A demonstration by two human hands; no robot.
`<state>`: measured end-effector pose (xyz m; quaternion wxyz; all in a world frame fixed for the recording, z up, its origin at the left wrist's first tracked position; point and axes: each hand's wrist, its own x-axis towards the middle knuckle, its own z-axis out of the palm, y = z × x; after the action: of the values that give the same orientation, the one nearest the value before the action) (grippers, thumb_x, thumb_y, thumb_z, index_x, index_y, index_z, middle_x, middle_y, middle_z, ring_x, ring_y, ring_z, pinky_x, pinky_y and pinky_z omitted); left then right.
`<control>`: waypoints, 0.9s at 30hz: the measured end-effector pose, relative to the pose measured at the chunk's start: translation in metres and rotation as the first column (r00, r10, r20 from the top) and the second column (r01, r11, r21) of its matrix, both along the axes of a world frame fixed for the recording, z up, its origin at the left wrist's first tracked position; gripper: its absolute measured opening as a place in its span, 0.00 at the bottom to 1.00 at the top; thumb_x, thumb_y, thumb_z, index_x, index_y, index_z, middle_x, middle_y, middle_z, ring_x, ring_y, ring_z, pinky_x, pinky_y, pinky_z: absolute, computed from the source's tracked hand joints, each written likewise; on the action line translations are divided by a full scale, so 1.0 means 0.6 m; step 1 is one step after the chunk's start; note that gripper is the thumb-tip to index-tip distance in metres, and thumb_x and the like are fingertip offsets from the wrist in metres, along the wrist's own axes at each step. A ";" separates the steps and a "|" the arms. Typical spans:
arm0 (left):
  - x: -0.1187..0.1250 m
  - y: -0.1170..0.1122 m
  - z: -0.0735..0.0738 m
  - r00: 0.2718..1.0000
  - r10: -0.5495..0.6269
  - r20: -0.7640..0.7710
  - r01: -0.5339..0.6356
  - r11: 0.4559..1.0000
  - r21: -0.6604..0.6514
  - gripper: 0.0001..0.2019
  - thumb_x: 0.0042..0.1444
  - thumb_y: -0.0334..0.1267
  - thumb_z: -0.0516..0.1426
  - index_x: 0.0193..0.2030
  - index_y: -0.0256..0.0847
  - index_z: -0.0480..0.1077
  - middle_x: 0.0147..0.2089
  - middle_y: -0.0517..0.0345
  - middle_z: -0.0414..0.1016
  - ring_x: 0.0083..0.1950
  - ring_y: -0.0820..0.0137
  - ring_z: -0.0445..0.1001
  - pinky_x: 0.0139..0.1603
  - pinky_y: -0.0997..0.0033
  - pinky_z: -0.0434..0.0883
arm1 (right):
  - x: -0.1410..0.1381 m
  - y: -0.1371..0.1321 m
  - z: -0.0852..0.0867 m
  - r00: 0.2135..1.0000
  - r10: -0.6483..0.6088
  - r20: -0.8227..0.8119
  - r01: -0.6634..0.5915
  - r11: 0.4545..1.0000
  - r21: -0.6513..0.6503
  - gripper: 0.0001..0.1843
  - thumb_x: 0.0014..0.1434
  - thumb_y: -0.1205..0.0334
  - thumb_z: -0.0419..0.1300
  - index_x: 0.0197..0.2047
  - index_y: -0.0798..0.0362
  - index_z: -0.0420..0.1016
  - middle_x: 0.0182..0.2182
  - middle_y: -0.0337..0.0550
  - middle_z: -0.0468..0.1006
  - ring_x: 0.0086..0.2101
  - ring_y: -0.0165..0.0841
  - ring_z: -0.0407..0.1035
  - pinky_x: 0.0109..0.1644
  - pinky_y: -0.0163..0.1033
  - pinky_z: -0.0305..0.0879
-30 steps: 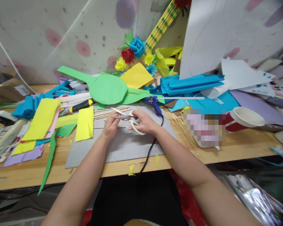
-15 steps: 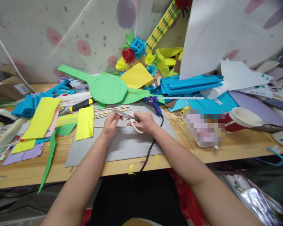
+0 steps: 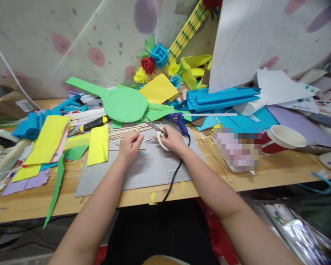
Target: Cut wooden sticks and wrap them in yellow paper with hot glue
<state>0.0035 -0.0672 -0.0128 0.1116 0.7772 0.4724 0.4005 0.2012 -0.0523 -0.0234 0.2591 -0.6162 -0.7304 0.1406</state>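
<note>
My right hand (image 3: 173, 140) grips white-handled scissors (image 3: 163, 141), whose blades point up and left toward the green cut-out shape (image 3: 127, 103). Left of it, my left hand (image 3: 130, 146) hovers over the grey cutting mat (image 3: 154, 171), fingers curled and thumb pressed to them; anything held there is hidden. A short piece of stick (image 3: 148, 139) lies between the hands. One thin wooden stick (image 3: 141, 148) shows on both sides of my left hand, and several more sticks (image 3: 118, 134) lie behind it.
A blue glue gun (image 3: 179, 122) rests behind my right hand, its black cord (image 3: 173, 180) crossing the mat. Folded yellow paper (image 3: 98, 145) and a utility knife (image 3: 92, 124) are on the left. Thin wires (image 3: 219, 158) and a paper cup (image 3: 278, 140) stand right.
The scissors have drawn away from my left hand, and their blades have swung further upward. A short piece of stick now shows on the mat between my hands.
</note>
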 end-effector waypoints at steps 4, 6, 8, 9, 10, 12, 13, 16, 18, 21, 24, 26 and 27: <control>0.016 -0.001 -0.010 0.979 0.110 -0.169 -0.109 0.994 0.017 0.16 0.58 0.43 0.47 0.24 0.40 0.66 0.25 0.56 0.65 0.31 0.68 0.63 0.34 0.68 0.58 | 0.001 0.005 -0.012 0.996 -0.072 0.044 0.074 0.997 -0.028 0.19 0.49 0.44 0.57 0.33 0.52 0.66 0.30 0.45 0.73 0.31 0.35 0.65 0.31 0.36 0.52; 0.023 0.007 -0.014 0.969 0.061 -0.238 -0.047 0.997 0.065 0.13 0.58 0.40 0.46 0.34 0.39 0.70 0.32 0.52 0.68 0.38 0.65 0.64 0.39 0.66 0.60 | 0.002 0.007 -0.014 0.994 -0.109 0.020 0.109 0.993 -0.037 0.19 0.49 0.44 0.56 0.33 0.52 0.66 0.31 0.45 0.73 0.31 0.35 0.65 0.32 0.37 0.53; 0.024 0.029 -0.015 0.961 0.000 -0.277 0.032 0.993 0.111 0.14 0.58 0.34 0.45 0.43 0.39 0.70 0.36 0.49 0.68 0.41 0.64 0.64 0.42 0.65 0.60 | 0.004 0.008 -0.013 0.987 -0.156 -0.021 0.155 0.987 -0.052 0.18 0.49 0.44 0.56 0.33 0.51 0.67 0.31 0.44 0.73 0.32 0.35 0.66 0.32 0.37 0.54; 0.022 0.045 -0.014 0.958 -0.017 -0.287 0.055 0.991 0.125 0.16 0.57 0.31 0.44 0.45 0.39 0.70 0.37 0.49 0.67 0.41 0.64 0.63 0.43 0.65 0.61 | 0.005 0.009 -0.012 0.983 -0.180 -0.046 0.177 0.982 -0.061 0.18 0.49 0.44 0.56 0.34 0.51 0.67 0.31 0.44 0.73 0.32 0.35 0.66 0.33 0.37 0.54; 0.018 0.064 -0.013 0.955 -0.016 -0.295 0.060 0.988 0.142 0.17 0.56 0.29 0.44 0.46 0.39 0.70 0.38 0.48 0.67 0.41 0.65 0.63 0.43 0.65 0.61 | 0.006 0.010 -0.011 0.977 -0.199 -0.072 0.194 0.979 -0.067 0.18 0.49 0.44 0.56 0.34 0.51 0.66 0.30 0.43 0.73 0.32 0.35 0.66 0.33 0.37 0.55; 0.007 0.107 -0.006 0.948 -0.006 -0.318 0.059 0.986 0.158 0.17 0.55 0.29 0.45 0.46 0.39 0.71 0.40 0.48 0.66 0.41 0.64 0.63 0.43 0.64 0.62 | 0.008 0.012 -0.010 0.967 -0.226 -0.114 0.219 0.973 -0.074 0.18 0.49 0.45 0.56 0.35 0.50 0.67 0.31 0.42 0.73 0.32 0.35 0.66 0.34 0.37 0.55; 0.001 0.128 -0.002 0.944 0.003 -0.331 0.051 0.987 0.153 0.17 0.55 0.30 0.46 0.46 0.39 0.71 0.40 0.48 0.67 0.40 0.64 0.63 0.42 0.64 0.62 | 0.009 0.013 -0.010 0.964 -0.232 -0.128 0.224 0.972 -0.075 0.18 0.49 0.45 0.56 0.35 0.50 0.67 0.31 0.42 0.73 0.32 0.34 0.66 0.34 0.36 0.55; -0.010 0.182 0.014 0.913 0.066 -0.402 0.003 0.986 0.169 0.16 0.55 0.31 0.47 0.46 0.40 0.72 0.39 0.48 0.69 0.38 0.63 0.65 0.40 0.64 0.62 | 0.008 0.015 -0.012 0.961 -0.239 -0.141 0.231 0.970 -0.071 0.18 0.49 0.44 0.56 0.34 0.50 0.66 0.30 0.41 0.73 0.32 0.34 0.65 0.34 0.36 0.55; -0.011 0.206 0.024 0.885 0.107 -0.453 -0.024 0.982 0.186 0.16 0.56 0.31 0.47 0.45 0.39 0.73 0.38 0.47 0.71 0.38 0.63 0.65 0.41 0.63 0.62 | 0.007 0.015 -0.013 0.961 -0.241 -0.137 0.234 0.970 -0.067 0.18 0.49 0.44 0.56 0.33 0.50 0.66 0.29 0.40 0.73 0.31 0.33 0.65 0.33 0.35 0.55; -0.008 0.230 0.031 0.843 0.169 -0.510 -0.098 0.982 0.163 0.15 0.57 0.35 0.48 0.42 0.39 0.74 0.38 0.47 0.73 0.39 0.61 0.67 0.41 0.63 0.62 | 0.004 0.014 -0.014 0.961 -0.247 -0.123 0.241 0.969 -0.060 0.18 0.49 0.45 0.57 0.33 0.50 0.66 0.30 0.40 0.73 0.31 0.32 0.65 0.33 0.34 0.54; -0.006 0.249 0.030 0.817 0.201 -0.541 -0.164 0.980 0.117 0.15 0.58 0.37 0.47 0.40 0.41 0.75 0.41 0.50 0.74 0.42 0.61 0.68 0.38 0.65 0.62 | 0.003 0.013 -0.013 0.966 -0.241 -0.098 0.236 0.970 -0.059 0.17 0.49 0.46 0.57 0.33 0.51 0.67 0.29 0.39 0.73 0.31 0.31 0.65 0.33 0.34 0.54; -0.007 0.261 0.027 0.810 0.218 -0.544 -0.198 0.975 0.097 0.15 0.58 0.37 0.48 0.40 0.42 0.75 0.44 0.51 0.74 0.43 0.62 0.68 0.37 0.66 0.62 | 0.002 0.013 -0.012 0.967 -0.239 -0.087 0.234 0.970 -0.067 0.16 0.49 0.47 0.57 0.34 0.51 0.68 0.29 0.39 0.73 0.30 0.31 0.65 0.32 0.34 0.54; -0.009 0.265 0.026 0.808 0.229 -0.542 -0.216 0.972 0.088 0.15 0.58 0.37 0.48 0.40 0.43 0.76 0.44 0.52 0.73 0.43 0.62 0.68 0.36 0.66 0.62 | 0.002 0.013 -0.012 0.967 -0.241 -0.087 0.235 0.969 -0.071 0.16 0.49 0.47 0.57 0.34 0.51 0.68 0.28 0.39 0.73 0.30 0.31 0.65 0.32 0.34 0.54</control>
<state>-0.0017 0.0920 0.0025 -0.0846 0.7997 0.5676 0.1763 0.2025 -0.0445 -0.0304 0.2899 -0.6995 -0.6335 0.1593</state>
